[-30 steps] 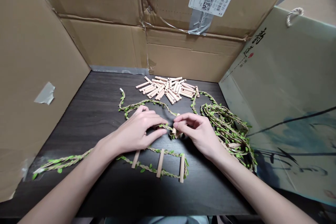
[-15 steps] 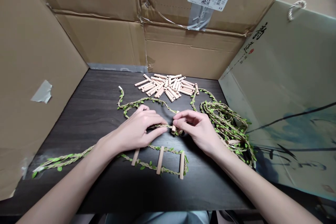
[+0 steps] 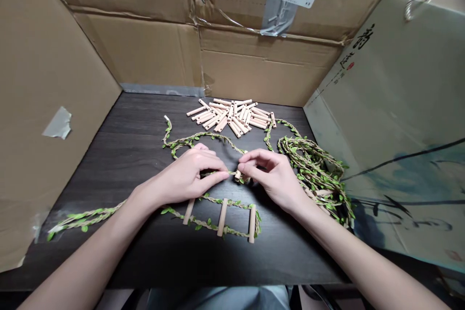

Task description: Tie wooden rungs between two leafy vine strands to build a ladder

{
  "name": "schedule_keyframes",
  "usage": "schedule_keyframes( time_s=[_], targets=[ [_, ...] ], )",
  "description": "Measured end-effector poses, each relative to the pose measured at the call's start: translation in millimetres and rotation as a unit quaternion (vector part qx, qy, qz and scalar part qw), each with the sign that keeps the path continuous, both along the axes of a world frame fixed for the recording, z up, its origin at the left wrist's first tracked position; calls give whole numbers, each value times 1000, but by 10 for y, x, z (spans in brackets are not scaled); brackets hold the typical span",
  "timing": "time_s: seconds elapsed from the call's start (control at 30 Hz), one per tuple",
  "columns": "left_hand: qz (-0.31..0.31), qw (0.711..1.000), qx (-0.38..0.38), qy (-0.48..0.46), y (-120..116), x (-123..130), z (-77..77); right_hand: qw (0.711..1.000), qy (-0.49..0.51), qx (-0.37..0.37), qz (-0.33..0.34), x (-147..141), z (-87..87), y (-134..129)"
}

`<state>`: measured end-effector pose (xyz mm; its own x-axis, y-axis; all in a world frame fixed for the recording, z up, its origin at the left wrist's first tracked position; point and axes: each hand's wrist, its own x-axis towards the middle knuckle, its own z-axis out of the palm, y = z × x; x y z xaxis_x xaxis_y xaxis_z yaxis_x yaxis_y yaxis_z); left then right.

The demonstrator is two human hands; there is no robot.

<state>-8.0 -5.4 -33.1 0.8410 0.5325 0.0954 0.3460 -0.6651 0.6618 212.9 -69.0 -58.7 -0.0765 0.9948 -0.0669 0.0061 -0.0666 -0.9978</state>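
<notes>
My left hand (image 3: 192, 172) pinches a leafy twine rope (image 3: 231, 173) between thumb and fingers. Opposite it, my right hand (image 3: 271, 177) closes its fingertips at the end of a small wooden rod (image 3: 238, 175), where the rope meets it; most of that rod is hidden by the fingers. The same kind of rope curves away behind my left hand. Closer to me lies a little rope ladder (image 3: 222, 218) with wooden rungs, its far left rung partly covered by my left hand. Its rope ends (image 3: 58, 228) are taped at the left.
A heap of drilled wooden rods (image 3: 227, 115) lies at the back of the dark table (image 3: 145, 111). A coil of leafy rope (image 3: 312, 160) rests at right, beside a pale paper bag (image 3: 392, 106). Cardboard walls (image 3: 145, 53) stand at the back and left.
Both hands keep their pinches. My left hand has shifted slightly left, and the small rod between the hands has moved a little left and up. The view has tilted slightly.
</notes>
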Motion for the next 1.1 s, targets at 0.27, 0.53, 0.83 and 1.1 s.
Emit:
schedule_keyframes(
  time_s=[0.27,0.53,0.83,1.1],
  targets=[
    [78,984,65,145,111,-113,1,966,-223,127,31,47,9,-32],
    [125,966,202,104,105,-155,5,847,-495,172,91,118,98,-37],
    [48,979,150,126,59,-80,-140,876,-431,107,186,310,168,19],
    [65,986,111,105,60,-81,-73,873,-441,114,174,339,176,39]
  ],
)
